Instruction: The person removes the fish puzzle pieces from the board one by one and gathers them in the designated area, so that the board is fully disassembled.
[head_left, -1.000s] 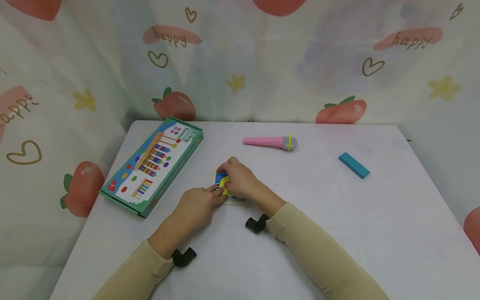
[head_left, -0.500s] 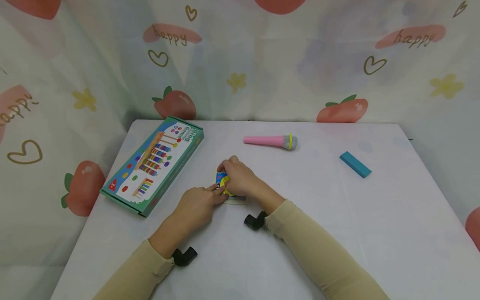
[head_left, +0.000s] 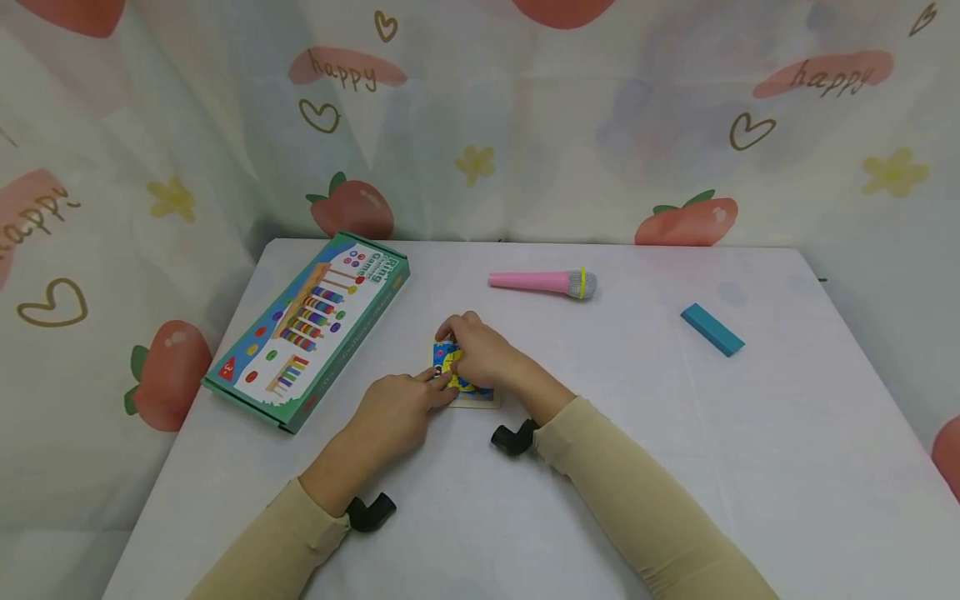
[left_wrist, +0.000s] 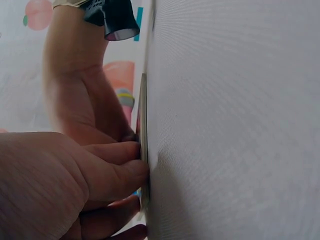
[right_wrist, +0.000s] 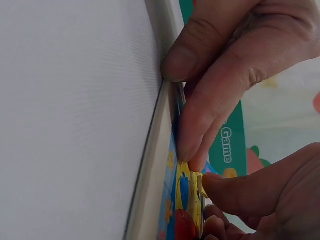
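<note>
- Lying flat on the white table (head_left: 787, 458), the picture board (head_left: 480, 400) sits near the middle, between the wearer's two hands; flat placement presumably gives the pressing fingers a firm backing.
- The board's pale border shows at its near side. Most of the blue and yellow face is covered by fingers, so I cannot read the whole design.
- A small yellow piece (right_wrist: 202, 186) stands slightly proud of the board's face at the right thumb tip. Whether it is fully free, I cannot tell.
- The right hand (head_left: 486, 357) arches over the board, fingers curled and nearly closed, and appears to pinch the yellow piece. The arch likely allows fine control from above.
- The left hand (head_left: 396, 410) reaches in from the left with fingers extended, not wrapped around anything. Its thumb bears on the board's edge and its fingertips rest on the face beside the piece, probably to stop the board sliding.
- A black wrist camera (head_left: 512, 438) projects from the right cuff; a matching unit (head_left: 372, 512) projects from the left.
- The pink toy microphone (head_left: 542, 283) lies on its side beyond the hands, its head to the right.
- The green game box (head_left: 306, 333) lies flat and diagonal at the left, face up, apart from the board.
- The blue block (head_left: 712, 330) rests well apart at the right, seemingly outside the working area.
</note>
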